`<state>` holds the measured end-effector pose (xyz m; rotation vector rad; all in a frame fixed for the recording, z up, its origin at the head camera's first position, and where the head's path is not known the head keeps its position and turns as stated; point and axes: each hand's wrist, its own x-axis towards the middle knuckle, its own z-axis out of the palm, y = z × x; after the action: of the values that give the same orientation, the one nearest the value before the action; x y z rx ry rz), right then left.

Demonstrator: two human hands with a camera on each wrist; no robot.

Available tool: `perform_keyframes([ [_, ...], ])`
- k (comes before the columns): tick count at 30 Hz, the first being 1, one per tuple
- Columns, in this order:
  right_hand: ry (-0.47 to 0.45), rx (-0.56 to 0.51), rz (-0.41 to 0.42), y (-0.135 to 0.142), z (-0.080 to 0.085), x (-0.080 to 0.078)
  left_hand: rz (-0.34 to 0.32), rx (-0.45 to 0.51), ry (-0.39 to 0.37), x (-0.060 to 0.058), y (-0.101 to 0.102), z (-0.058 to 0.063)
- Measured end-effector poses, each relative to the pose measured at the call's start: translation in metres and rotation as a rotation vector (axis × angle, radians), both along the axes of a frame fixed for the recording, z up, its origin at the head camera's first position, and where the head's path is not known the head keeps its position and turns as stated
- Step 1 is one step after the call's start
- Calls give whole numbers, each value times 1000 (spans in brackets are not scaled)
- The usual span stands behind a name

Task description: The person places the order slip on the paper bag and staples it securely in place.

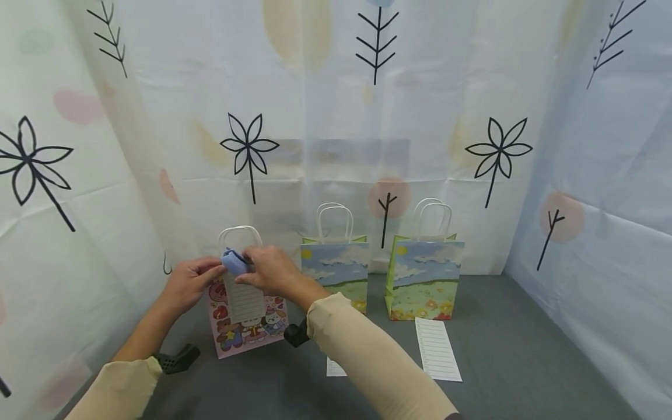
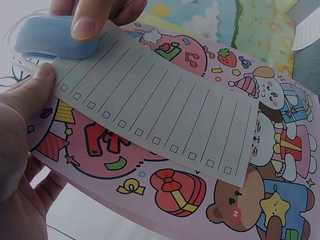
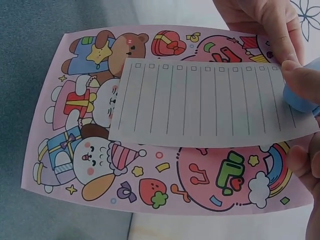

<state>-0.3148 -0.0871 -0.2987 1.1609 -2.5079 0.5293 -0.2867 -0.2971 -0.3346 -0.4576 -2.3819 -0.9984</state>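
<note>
Pink paper is forming the cartoon-printed gift bag (image 1: 249, 336), which is sitting left of a blue-and-green landscape-printed paper bag (image 1: 336, 261); a white lined rectangular slip (image 1: 245, 301) is lying against its front; the right hand (image 1: 274, 270) is curling round a small blue rounded plastic device (image 1: 234, 263), seemingly a stapler, which is overlapping the slip's top; the left hand (image 1: 186, 284) is pinching the bag's upper edge, its thumb lying just beside the device; should that pinch be loosening, the slip could be sliding crooked; should the device be biting too near the edge, paper could be tearing; a straying thumb would be risking a nip.
</note>
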Motion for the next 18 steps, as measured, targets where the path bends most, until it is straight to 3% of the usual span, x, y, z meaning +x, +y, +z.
perform_keyframes([
  [9, 57, 20, -12, 1, 0, 0, 3, 10, -4, -3, 2, 0],
  [18, 22, -14, -22, 2, -4, -1, -2, 23, 15, -5, 0, 1],
])
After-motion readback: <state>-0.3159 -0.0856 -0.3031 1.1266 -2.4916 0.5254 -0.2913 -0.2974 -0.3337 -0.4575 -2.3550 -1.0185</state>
